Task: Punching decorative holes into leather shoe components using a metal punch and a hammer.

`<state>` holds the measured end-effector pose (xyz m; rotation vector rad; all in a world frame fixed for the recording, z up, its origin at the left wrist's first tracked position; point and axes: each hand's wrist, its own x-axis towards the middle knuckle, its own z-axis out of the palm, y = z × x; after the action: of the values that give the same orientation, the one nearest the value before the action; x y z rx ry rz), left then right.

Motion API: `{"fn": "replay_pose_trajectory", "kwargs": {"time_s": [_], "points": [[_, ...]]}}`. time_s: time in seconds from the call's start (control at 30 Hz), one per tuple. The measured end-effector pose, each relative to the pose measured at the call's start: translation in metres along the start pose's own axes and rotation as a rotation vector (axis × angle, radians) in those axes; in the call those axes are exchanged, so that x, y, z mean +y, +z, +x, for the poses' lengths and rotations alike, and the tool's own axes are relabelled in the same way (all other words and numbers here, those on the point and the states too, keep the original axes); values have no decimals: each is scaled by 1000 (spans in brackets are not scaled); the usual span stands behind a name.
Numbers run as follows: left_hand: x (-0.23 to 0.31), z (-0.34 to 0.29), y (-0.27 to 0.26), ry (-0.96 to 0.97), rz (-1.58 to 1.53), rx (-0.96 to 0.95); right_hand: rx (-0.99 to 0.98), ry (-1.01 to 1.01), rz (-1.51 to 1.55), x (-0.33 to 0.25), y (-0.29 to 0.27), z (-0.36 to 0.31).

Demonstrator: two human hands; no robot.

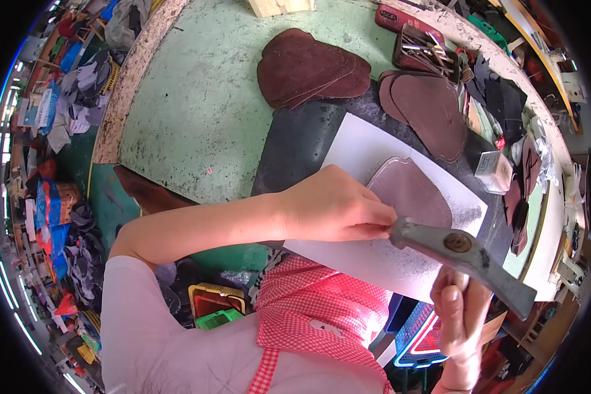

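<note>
My right hand is wrapped round the handle of a hammer, whose metal head is raised over the white board. The hammer's blunt end is beside the fingertips of my left hand. Those fingers are pinched together above the white board; what they hold, if anything, is hidden. Just beyond them a rounded brown leather piece with a row of marks along its edge lies flat on the white board. Under the board is a black mat on the green table.
Stacked brown leather pieces lie at the far side, with more leather pieces to their right. A tray of tools and a small clear box stand on the right. Beneath the near edge is a blue basket.
</note>
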<state>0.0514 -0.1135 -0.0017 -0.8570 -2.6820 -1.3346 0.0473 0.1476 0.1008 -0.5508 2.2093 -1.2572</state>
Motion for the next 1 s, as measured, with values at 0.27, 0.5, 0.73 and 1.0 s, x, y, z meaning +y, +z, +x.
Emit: {"fn": "replay_pose_trajectory", "kwargs": {"time_s": [0.27, 0.5, 0.73, 1.0], "points": [[-6, 11, -10, -214, -418, -65, 356, -40, -46, -11, 3, -5], [4, -5, -3, 26, -76, 91, 42, -321, -356, -12, -6, 4], [0, 18, -11, -311, -425, 181, 332, 224, -74, 42, -33, -8], [2, 53, 22, -69, 629, 200, 551, -127, -613, 93, -36, -6]]}}
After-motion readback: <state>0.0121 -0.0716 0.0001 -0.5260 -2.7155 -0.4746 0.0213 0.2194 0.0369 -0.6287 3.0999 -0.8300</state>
